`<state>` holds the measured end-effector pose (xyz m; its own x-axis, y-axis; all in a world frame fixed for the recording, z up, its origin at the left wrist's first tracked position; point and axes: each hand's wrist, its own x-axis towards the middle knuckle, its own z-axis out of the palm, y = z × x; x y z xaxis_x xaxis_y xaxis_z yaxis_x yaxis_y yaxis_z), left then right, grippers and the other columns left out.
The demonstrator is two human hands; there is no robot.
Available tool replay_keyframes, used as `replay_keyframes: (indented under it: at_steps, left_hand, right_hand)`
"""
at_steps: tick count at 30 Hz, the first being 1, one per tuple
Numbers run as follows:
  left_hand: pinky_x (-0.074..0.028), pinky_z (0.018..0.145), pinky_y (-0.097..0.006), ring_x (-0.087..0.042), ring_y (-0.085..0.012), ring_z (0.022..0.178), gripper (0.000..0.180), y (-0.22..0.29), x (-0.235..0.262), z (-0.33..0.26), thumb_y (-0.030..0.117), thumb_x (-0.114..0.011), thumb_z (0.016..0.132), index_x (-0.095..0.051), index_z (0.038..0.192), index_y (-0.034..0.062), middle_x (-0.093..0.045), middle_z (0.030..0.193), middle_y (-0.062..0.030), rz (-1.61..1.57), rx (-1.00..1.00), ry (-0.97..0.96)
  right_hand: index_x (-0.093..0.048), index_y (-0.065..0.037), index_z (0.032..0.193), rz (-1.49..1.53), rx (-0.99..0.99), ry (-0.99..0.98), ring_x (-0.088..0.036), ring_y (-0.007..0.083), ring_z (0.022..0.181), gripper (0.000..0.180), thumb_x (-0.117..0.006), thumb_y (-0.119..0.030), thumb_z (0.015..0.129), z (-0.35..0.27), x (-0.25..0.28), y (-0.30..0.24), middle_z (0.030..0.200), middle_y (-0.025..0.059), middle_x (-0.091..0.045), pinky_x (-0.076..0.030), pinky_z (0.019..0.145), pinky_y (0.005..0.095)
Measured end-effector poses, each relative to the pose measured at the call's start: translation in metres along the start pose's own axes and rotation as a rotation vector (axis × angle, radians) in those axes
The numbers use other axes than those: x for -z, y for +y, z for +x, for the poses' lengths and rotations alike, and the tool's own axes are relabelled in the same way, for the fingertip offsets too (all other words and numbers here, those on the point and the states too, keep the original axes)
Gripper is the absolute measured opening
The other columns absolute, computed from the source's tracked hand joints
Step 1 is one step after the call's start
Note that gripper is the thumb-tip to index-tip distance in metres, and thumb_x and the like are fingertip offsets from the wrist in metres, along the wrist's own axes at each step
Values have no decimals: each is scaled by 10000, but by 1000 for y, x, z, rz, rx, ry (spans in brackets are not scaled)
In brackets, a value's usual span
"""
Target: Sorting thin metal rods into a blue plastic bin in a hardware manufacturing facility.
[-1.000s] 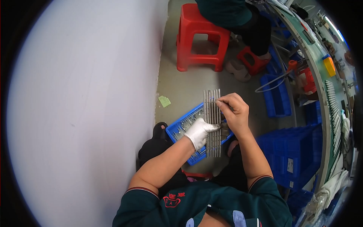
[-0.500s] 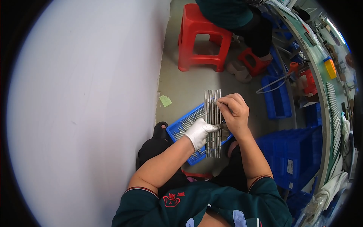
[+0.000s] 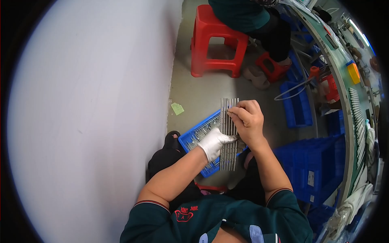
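Observation:
My left hand (image 3: pixel 212 143), in a white glove, is closed round a flat row of several thin metal rods (image 3: pixel 229 156). Its thumb lies across the rods, which stand side by side and lean slightly. My bare right hand (image 3: pixel 250 121) has thumb and forefinger pinched together over the upper part of the row. Whatever is between those fingertips is too small to make out. Below the rods, a blue tray (image 3: pixel 187 133) on the floor holds many similar metal rods (image 3: pixel 201 132), partly hidden by my left hand.
A white wall (image 3: pixel 93 101) runs along the left. Ahead, a person (image 3: pixel 243 16) sits on a red stool (image 3: pixel 198 44). Blue bins (image 3: pixel 312 162) are stacked at right under a long green-topped bench (image 3: pixel 344 69). A green paper slip (image 3: pixel 177 108) lies on the floor.
My right fingertips have shifted slightly left across the rods. The row has tilted a little, its top moving right. My left hand keeps its grip.

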<state>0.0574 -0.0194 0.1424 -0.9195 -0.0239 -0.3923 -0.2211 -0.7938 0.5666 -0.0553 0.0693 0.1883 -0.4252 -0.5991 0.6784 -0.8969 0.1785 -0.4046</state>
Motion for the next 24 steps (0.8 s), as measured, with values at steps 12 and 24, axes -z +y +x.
replay_keyframes:
  at_steps: [12, 24]
  left_hand:
    - [-576, 713, -374, -689, -252, 804, 258, -1, 0, 3, -68, -591, 814, -590, 1069, -25, -675, 911, -130, -34, 18, 61]
    - [-563, 766, -337, -669, -204, 877, 316, -4, 1, 5, -39, -634, 820, -569, 1125, 14, -657, 979, -73, 180, -9, 151]
  right_hand:
    - [-669, -43, 775, 134, -92, 25, -561, 248, 733, 112, -726, -11, 685, 3, -1, -1, 778, 73, -588, -454, 630, 348]
    - [-656, -81, 762, -69, 102, -3, -566, 245, 733, 147, -736, -46, 644, 6, -2, -7, 774, 47, -588, -460, 637, 361]
